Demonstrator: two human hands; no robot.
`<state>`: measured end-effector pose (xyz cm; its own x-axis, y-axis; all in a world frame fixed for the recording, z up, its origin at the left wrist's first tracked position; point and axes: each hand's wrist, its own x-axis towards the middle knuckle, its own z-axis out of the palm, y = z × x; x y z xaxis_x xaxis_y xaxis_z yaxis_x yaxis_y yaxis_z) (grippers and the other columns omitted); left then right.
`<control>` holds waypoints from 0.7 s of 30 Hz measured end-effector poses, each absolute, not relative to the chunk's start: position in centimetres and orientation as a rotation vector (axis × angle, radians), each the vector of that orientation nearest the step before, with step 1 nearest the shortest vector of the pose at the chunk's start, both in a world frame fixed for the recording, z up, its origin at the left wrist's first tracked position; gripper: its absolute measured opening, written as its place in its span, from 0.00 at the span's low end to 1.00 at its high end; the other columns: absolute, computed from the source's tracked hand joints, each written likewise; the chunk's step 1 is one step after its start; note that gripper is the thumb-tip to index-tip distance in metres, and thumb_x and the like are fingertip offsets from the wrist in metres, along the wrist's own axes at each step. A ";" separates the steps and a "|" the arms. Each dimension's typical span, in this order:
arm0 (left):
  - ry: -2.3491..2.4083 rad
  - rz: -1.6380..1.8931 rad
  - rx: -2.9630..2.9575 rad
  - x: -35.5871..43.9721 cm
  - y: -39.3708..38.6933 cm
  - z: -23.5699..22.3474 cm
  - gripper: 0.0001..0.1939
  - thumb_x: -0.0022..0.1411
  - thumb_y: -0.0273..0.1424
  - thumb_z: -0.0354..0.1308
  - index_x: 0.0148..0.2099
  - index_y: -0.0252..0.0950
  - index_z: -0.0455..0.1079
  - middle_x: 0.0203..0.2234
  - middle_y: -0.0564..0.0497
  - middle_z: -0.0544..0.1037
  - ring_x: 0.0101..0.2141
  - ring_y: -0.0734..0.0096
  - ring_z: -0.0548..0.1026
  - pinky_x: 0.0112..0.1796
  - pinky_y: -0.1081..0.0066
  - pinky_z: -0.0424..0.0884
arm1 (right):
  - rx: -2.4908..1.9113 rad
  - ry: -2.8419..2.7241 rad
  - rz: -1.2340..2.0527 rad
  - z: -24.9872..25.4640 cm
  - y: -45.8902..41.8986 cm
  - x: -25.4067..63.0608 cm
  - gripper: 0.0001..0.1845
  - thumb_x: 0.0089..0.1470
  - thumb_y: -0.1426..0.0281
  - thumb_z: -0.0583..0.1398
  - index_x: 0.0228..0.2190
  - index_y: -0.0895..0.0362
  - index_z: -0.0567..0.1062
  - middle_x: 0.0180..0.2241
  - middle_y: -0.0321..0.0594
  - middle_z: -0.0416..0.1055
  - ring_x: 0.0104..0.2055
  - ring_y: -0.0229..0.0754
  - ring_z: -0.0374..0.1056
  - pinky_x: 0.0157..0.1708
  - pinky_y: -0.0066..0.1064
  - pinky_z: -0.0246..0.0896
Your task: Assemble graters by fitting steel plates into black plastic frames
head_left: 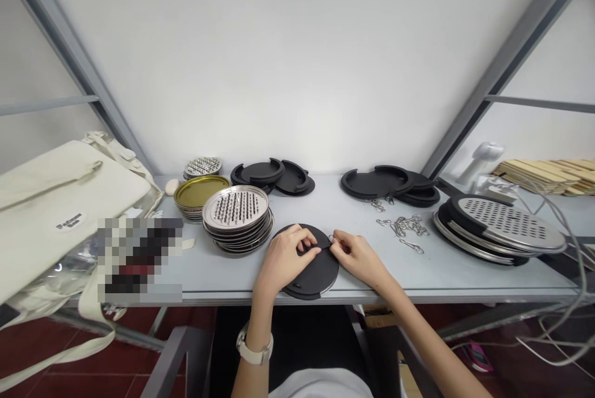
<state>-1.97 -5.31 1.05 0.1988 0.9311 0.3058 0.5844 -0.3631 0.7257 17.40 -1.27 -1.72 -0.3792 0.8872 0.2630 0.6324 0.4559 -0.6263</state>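
A black round grater holder (323, 274) lies at the table's front edge. My left hand (290, 255) rests across it with curled fingers, thumb and forefinger closed at its middle right. At the holder's right rim, my right hand (356, 255) pinches a small wire hook (331, 238), mostly hidden by the fingertips. Close to my left hand stands a stack of round metal graters (236, 207). Loose silver wire hooks (406, 225) lie in a pile to the right of my right hand.
Gold-coloured round plates (202, 190) are stacked at the left. More black holders (258, 172) lie against the wall, with others (376, 182) farther right. Graters in black holders (506, 224) are piled at the right, near white cables (564, 212). A cream bag (60, 199) sits far left.
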 end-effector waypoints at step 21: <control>1.426 1.017 2.038 -1.9 -5.4 1.1 0.03 0.59 0.32 0.58 0.36 0.40 0.71 0.31 0.55 0.72 0.31 0.73 0.70 0.36 0.71 0.66 | -1.254 -2.114 0.585 -1.7 -1.2 17.4 0.15 0.60 0.66 0.49 0.22 0.55 0.57 0.17 0.28 0.53 0.20 0.34 0.52 0.24 0.27 0.45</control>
